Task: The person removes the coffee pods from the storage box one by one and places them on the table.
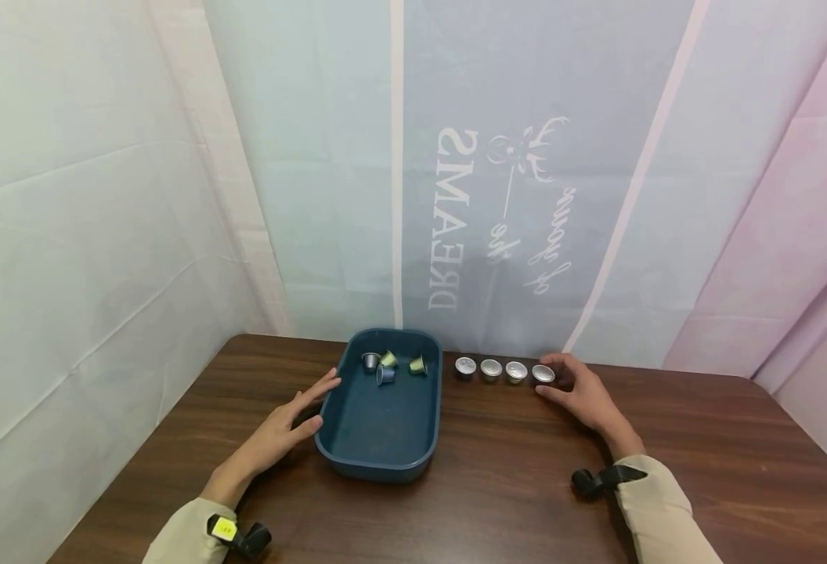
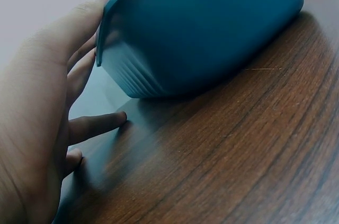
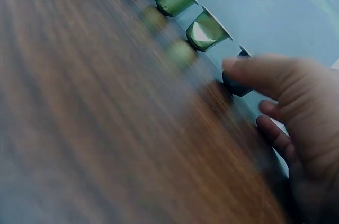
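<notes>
A blue tray (image 1: 378, 435) stands on the table with several small coffee capsules inside, among them a blue capsule (image 1: 384, 375) and a green one (image 1: 417, 366). My left hand (image 1: 283, 431) rests against the tray's left rim, fingers extended; the left wrist view has its thumb at the rim (image 2: 107, 16). Right of the tray, several capsules stand foil side up in a row, including a green capsule (image 3: 207, 30). At the row's right end, my right hand (image 1: 583, 395) pinches a dark capsule (image 1: 543, 374) between thumb and fingers. The thumb partly covers it in the right wrist view.
The brown wooden table (image 1: 512, 478) has its far edge against a hanging cloth (image 1: 336, 196) with printed lettering. Another pale cloth (image 1: 82, 235) hangs at the left. Both wrists wear black straps (image 1: 614, 476).
</notes>
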A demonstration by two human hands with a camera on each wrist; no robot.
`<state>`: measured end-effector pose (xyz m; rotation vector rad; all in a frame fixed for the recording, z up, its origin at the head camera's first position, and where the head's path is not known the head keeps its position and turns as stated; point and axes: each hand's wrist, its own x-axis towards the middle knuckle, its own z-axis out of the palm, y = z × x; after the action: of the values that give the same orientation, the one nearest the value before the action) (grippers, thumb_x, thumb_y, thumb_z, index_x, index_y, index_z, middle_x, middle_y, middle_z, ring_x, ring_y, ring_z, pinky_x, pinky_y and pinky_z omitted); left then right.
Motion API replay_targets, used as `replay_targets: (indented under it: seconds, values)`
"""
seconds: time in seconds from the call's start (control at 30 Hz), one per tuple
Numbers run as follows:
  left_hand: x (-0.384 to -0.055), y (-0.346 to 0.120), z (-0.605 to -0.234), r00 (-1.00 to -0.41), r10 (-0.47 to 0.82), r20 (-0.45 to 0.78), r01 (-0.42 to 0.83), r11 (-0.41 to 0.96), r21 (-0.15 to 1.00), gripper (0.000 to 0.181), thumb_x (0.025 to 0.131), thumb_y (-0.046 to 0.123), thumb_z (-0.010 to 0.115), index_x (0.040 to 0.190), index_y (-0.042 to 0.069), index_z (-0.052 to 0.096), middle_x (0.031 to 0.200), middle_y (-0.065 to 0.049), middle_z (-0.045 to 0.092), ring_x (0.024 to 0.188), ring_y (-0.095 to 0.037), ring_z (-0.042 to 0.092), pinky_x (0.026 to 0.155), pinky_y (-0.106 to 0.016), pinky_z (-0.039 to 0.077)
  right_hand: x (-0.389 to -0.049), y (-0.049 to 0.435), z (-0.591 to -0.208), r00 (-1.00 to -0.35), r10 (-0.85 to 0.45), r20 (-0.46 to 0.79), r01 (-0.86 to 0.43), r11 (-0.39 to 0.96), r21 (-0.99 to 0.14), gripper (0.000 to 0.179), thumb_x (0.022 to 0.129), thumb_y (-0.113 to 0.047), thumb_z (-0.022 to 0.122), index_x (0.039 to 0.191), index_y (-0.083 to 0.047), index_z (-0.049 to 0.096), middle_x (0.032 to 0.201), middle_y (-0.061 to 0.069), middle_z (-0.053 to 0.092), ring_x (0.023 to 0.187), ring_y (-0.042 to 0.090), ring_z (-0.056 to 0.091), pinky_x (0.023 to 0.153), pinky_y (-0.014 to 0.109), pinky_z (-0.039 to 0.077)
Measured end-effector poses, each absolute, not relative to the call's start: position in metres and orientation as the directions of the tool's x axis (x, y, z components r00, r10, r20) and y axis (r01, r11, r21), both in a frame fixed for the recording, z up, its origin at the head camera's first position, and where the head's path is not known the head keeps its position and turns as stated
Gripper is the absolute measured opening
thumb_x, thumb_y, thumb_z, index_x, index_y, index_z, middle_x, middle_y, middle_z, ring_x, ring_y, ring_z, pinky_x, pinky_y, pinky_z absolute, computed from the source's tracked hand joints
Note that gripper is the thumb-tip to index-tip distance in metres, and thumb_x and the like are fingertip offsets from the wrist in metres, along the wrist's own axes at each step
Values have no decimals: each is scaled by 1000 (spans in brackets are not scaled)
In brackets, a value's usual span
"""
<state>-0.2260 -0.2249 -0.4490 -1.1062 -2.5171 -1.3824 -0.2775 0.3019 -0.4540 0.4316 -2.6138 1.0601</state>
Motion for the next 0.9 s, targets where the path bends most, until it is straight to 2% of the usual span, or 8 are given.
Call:
replay_targets:
  seconds: [0.07,0.2,0.4,0.47,0.63,0.73,0.9]
  values:
    - [-226,-226,-449,-741,559,372,614,341,712,55,100,10,49,151,19,31,158,-1,18,139,-22,30,102,-73,3,-276,301,-452,-904,-182,386,-402,670,-624,49,83,-23,78,125,-9,56,116,10,59,91,24,61,76,35,51]
    - [-226,-226,-448,-745,556,369,611,345,712,55,100,10,50,151,18,31,158,-1,18,138,-24,31,102,-73,3,-271,298,-442,-881,-211,422,-450,648,-614,51,82,-19,78,126,-5,55,116,14,57,96,28,58,77,41,51]
    - [-225,-224,-448,-740,559,374,617,344,708,56,99,10,50,151,19,32,158,0,19,138,-26,31,102,-73,3,-274,304,-436,-833,-243,497,-526,625,-576,46,78,-7,80,118,1,58,120,15,56,100,33,54,77,43,51]
    - [-225,-224,-448,-740,558,375,618,344,707,56,99,10,50,151,19,32,158,-1,19,138,-27,31,102,-73,3,-275,303,-432,-820,-253,514,-546,614,-570,44,78,-5,79,116,3,59,121,16,56,102,35,54,78,47,51]
    - [-224,-224,-446,-742,554,377,615,338,713,57,98,7,51,151,16,32,158,-3,19,137,-29,32,101,-74,3,-272,298,-419,-831,-244,499,-528,625,-575,41,81,-11,78,116,0,59,122,14,55,104,34,50,78,53,49]
    - [-224,-223,-444,-744,553,375,609,329,722,57,97,5,51,150,16,33,158,-4,20,136,-32,34,101,-74,3,-268,293,-409,-852,-226,473,-494,646,-582,42,83,-15,77,120,-5,58,117,13,56,97,30,50,74,45,51]
    - [-224,-223,-445,-746,553,371,605,331,724,58,97,5,51,151,16,32,158,-4,19,136,-33,33,101,-74,3,-263,283,-395,-850,-240,470,-503,635,-586,38,85,-16,75,119,-13,59,96,11,56,80,22,57,65,27,51]
